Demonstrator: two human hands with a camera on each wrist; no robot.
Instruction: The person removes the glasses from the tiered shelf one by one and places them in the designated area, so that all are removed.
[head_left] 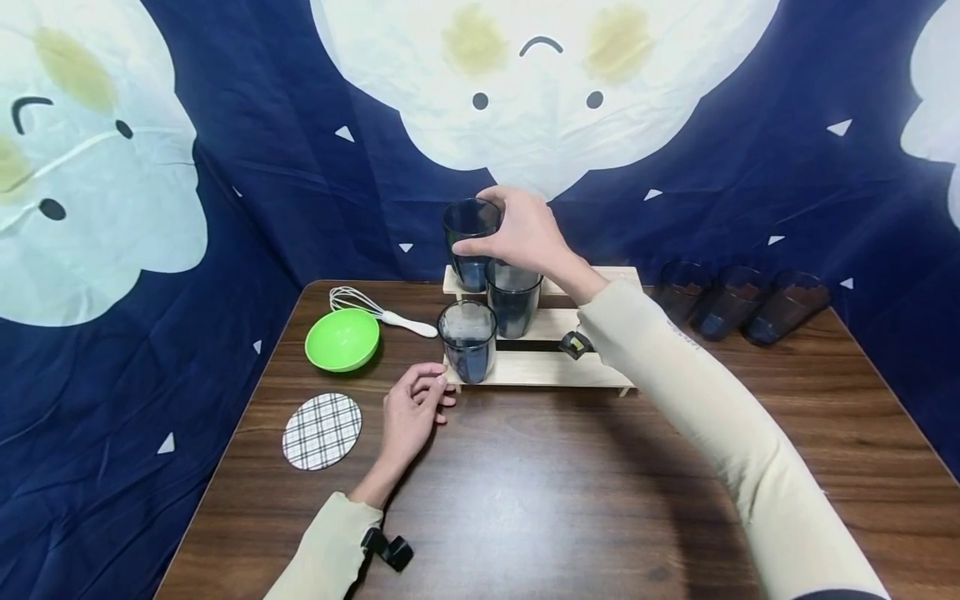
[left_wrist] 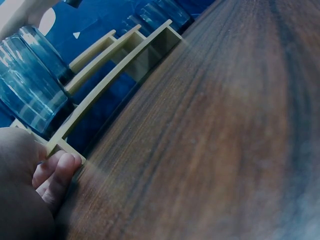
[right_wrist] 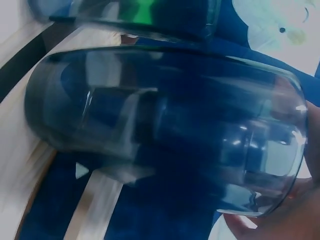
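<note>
A three-tier wooden rack (head_left: 555,368) carries three dark clear glasses in a diagonal line. My right hand (head_left: 521,229) reaches over the rack and grips the rear glass (head_left: 472,271) near its rim, thumb in front and fingers behind. Below that hand stands the middle glass (head_left: 514,304), and the front glass (head_left: 468,342) is on the lowest tier at the left. My left hand (head_left: 412,408) holds the rack's front left corner, its fingers curled about the end piece in the left wrist view. A glass (right_wrist: 170,130) fills most of the right wrist view.
Left of the rack lie a green bowl (head_left: 342,340), a white-handled whisk (head_left: 382,312) and a checked round coaster (head_left: 322,432). Several more dark glasses (head_left: 731,304) are at the back right of the wooden table (head_left: 510,500). A blue patterned cloth (head_left: 262,192) hangs behind.
</note>
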